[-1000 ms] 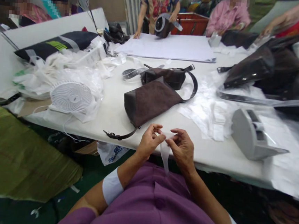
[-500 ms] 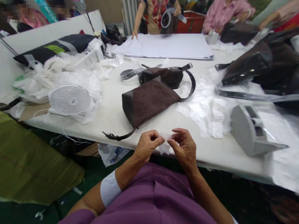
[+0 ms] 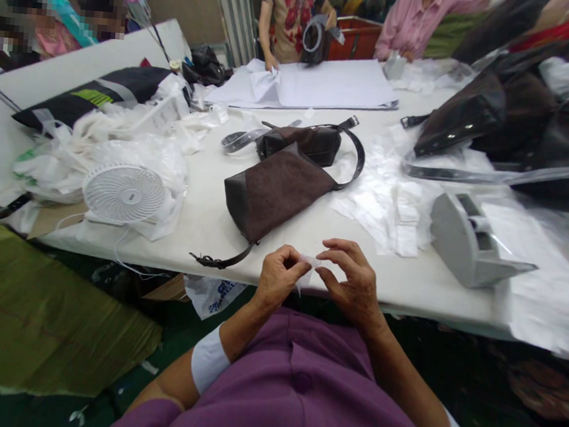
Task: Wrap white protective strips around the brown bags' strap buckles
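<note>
My left hand pinches a small white strip of paper or fabric label between thumb and fingers. My right hand sits just to its right, fingers curled and apart, very close to the strip, with nothing in it. Beyond my hands on the white table lies a brown suede bag with a dark leather strap, whose end is nearest my left hand. A second dark bag piece lies behind it.
To the right lie a pile of white labels and a grey tape dispenser. A white fan stands among plastic bags on the left. Glossy dark bags are heaped far right. A co-worker's hand rests on a white sheet.
My right hand has drawn back from the white strip, its fingers now apart, and the strip hangs less far below my left hand. The whole view has shifted slightly.
</note>
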A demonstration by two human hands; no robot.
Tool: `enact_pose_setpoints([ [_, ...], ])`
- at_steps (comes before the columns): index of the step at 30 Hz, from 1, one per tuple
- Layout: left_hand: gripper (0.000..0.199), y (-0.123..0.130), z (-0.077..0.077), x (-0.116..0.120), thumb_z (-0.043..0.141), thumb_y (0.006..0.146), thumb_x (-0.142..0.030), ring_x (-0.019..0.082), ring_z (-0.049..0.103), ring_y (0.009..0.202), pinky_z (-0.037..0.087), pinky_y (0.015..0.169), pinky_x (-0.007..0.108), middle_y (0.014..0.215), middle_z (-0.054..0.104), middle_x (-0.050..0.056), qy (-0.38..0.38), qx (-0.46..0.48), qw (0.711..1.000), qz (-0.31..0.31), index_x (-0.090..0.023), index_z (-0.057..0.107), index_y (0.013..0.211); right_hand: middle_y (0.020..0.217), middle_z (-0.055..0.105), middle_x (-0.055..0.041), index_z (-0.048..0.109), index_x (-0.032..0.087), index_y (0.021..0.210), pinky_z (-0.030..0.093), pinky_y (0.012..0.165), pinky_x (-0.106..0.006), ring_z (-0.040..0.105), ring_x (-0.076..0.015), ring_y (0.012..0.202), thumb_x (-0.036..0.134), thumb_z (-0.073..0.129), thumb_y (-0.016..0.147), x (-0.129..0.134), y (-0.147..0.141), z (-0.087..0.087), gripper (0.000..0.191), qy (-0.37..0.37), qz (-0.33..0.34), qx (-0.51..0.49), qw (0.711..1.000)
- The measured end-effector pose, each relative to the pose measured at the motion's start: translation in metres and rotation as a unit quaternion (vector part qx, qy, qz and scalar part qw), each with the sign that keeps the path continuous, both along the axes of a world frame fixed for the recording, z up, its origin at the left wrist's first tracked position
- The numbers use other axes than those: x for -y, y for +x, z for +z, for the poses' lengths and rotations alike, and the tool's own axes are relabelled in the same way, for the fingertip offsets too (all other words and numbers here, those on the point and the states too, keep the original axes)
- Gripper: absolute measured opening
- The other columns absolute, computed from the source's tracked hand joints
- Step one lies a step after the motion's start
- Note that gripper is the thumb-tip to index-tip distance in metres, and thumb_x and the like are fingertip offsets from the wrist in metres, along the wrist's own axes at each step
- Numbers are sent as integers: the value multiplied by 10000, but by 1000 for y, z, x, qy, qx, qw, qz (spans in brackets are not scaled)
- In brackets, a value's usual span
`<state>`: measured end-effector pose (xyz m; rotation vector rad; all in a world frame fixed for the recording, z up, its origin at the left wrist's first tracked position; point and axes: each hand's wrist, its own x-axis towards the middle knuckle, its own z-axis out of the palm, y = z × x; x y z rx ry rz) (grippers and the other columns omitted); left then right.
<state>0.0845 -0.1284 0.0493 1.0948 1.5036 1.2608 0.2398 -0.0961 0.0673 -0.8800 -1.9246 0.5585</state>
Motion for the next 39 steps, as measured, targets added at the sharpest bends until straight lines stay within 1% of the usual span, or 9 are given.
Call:
enact_pose_setpoints([
  [7,213,3,-3,0,696,693,-309,99,420,561,329,560,227,588,496,-39,8,5,1000,7,-167,548,638,1085,584,-82,625,230,883,492,871,-393,573,-217,982,183,571,820,0,2,-4,96,-9,-9,12,1000],
  [14,197,5,6,2,675,742,-325,113,473,634,360,625,239,665,539,-11,63,-88,994,-7,-167,604,648,1020,596,-76,632,208,883,495,791,-330,584,-200,937,191,567,825,-5,3,-7,89,-36,15,44,998],
  [18,176,6,-4,7,668,752,-327,114,504,672,381,647,239,749,588,8,31,15,997,-69,-161,660,812,880,623,-50,609,203,811,475,746,-301,593,-176,824,189,537,849,-9,11,-10,82,-41,63,74,994],
  [20,288,3,-16,12,645,774,-325,90,492,633,382,610,225,833,602,15,9,121,992,-13,-174,623,1018,815,629,-41,599,201,812,465,716,-295,588,-173,766,194,531,850,-12,19,-15,77,-49,48,85,994],
  [24,403,-13,-40,22,669,744,-234,53,475,570,380,554,197,895,580,19,-9,279,933,228,-195,514,1114,770,642,-30,599,203,807,453,679,-288,587,-172,701,215,536,838,-18,29,-30,71,-80,24,99,992],
  [26,424,-24,-48,21,692,691,-152,57,497,580,401,565,199,910,590,30,-37,361,895,259,-208,506,1069,771,648,-27,603,205,805,452,677,-286,592,-172,702,226,539,837,-19,29,-39,75,-91,35,98,990],
  [29,329,-38,-57,8,678,675,-101,31,454,534,382,542,185,894,601,24,-37,445,862,239,-207,517,942,770,652,-27,612,207,798,451,678,-290,593,-174,701,234,537,835,-18,21,-50,88,-99,52,91,990],
  [35,301,-66,-57,-29,718,634,-200,7,362,429,287,452,186,731,546,-42,61,309,916,250,-190,495,836,788,659,-30,623,204,818,456,704,-298,602,-178,745,236,508,858,-13,10,-60,126,-105,90,105,985],
  [39,351,-84,-52,-47,751,592,-265,4,320,383,223,400,184,628,490,-69,23,214,939,267,-162,512,828,827,667,-49,645,205,857,461,745,-318,609,-192,795,221,503,869,-18,6,-57,144,-70,108,130,983],
])
